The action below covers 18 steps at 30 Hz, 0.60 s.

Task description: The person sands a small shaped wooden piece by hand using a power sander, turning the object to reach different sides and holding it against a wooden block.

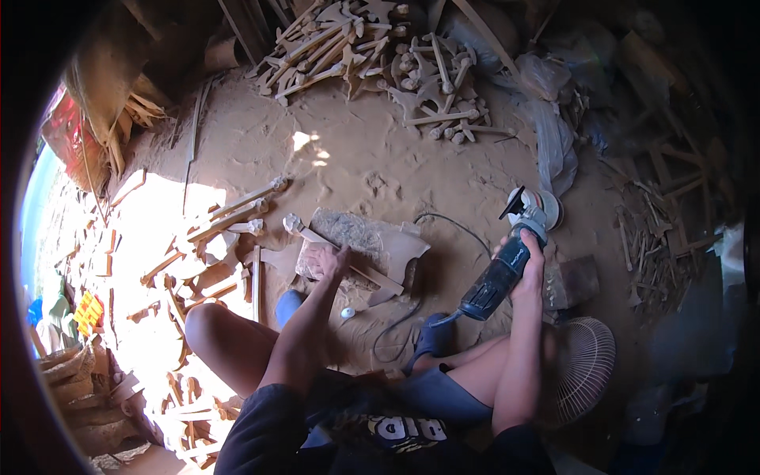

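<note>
My left hand [326, 260] grips a pale wooden piece, apparently a carved furniture leg [360, 271], with a rounded knob at one end and a broader flared end nearer me. The piece lies slanted across a rough greyish block [348, 227] on the ground between my feet. In my right hand [529, 265], fingers wrapped round its body, is a dark green and black angle grinder [497, 277]. It is held up to the right of the block. Its head, with a pale round disc [550, 210], points away from me; whether it is spinning I cannot tell.
Similar wooden pieces [229, 218] lie scattered at left in bright sunlight, with a big heap [340, 47] at the far side. A dark cord [463, 226] curves over the dusty ground. A wire fan guard [586, 368] stands by my right leg, near a squarish block [574, 281].
</note>
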Each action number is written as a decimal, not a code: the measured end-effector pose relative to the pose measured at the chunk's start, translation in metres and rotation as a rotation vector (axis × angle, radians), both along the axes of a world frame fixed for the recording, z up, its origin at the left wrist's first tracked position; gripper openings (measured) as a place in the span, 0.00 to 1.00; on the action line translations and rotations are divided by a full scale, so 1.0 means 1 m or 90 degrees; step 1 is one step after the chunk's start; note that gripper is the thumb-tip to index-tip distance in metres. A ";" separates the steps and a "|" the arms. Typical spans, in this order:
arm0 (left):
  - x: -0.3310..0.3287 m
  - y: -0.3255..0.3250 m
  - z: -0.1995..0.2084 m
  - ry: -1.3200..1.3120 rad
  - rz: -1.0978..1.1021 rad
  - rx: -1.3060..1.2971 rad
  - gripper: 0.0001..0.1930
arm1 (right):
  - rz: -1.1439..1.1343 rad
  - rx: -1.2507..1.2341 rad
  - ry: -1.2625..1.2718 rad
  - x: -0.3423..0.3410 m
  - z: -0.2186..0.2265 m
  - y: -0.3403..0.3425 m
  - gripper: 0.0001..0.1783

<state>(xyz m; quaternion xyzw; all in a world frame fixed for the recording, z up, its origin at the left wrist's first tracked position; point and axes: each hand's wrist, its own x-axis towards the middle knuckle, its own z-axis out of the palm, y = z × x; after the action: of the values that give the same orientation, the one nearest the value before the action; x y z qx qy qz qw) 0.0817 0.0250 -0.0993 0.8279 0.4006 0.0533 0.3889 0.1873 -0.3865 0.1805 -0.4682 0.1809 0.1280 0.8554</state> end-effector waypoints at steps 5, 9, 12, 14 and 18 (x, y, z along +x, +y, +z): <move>0.001 -0.005 0.008 -0.350 0.172 0.065 0.29 | 0.055 -0.159 -0.050 -0.008 -0.006 0.036 0.24; 0.014 -0.012 0.036 -0.378 0.066 -0.498 0.18 | 0.146 -0.454 -0.270 -0.023 -0.015 0.068 0.45; 0.017 0.001 0.035 -0.284 0.009 -0.525 0.08 | 0.232 -0.695 -0.495 -0.035 -0.033 0.097 0.50; 0.005 0.012 0.019 -0.249 0.073 -0.433 0.14 | 0.377 -0.754 -0.518 -0.049 -0.035 0.130 0.52; 0.014 0.009 0.012 -0.193 0.044 -0.242 0.18 | 0.602 -0.797 -0.485 -0.060 -0.059 0.149 0.51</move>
<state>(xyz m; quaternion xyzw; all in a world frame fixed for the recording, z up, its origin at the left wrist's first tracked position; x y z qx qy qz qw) 0.0961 0.0338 -0.0871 0.7079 0.3689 0.1137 0.5915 0.1276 -0.2373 0.1215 -0.8892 -0.2937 0.1816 0.3003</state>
